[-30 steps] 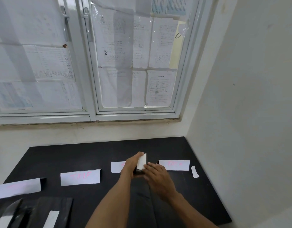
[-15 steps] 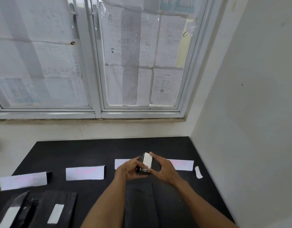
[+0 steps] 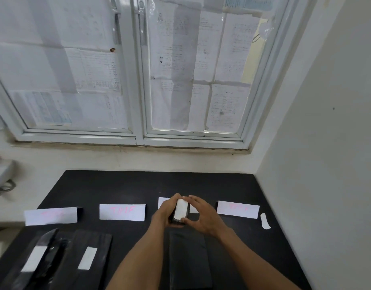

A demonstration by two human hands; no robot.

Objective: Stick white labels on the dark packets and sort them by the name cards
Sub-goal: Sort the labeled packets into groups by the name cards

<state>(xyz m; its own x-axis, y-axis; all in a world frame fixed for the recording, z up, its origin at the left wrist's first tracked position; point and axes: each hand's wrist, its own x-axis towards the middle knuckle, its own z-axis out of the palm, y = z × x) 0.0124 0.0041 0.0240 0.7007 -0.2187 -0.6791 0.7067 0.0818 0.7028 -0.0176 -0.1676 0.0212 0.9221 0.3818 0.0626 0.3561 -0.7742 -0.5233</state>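
Both hands hold a small dark packet (image 3: 179,220) with a white label (image 3: 181,209) on its top face, lifted over the middle of the black table (image 3: 126,183). My left hand (image 3: 162,212) grips its left side. My right hand (image 3: 203,214) curls round its right side, fingertips on the label's far end. Below the hands lies a plain dark packet (image 3: 188,258). Two labelled dark packets (image 3: 84,260) (image 3: 34,260) lie at the front left. White name cards with pink writing stand in a row: far left (image 3: 50,215), left of centre (image 3: 122,212), one partly hidden behind my hands (image 3: 162,201), right (image 3: 238,208).
A small white paper scrap (image 3: 265,221) lies by the right-hand card. A grey wall (image 3: 326,143) closes the table's right side. A window covered with paper sheets (image 3: 180,70) rises behind the table. The table's far strip (image 3: 159,183) holds nothing.
My right hand moved from resting beside the packet to clasping its right side over the label. The packet now sits a little flatter between both hands. The camera tilted slightly.
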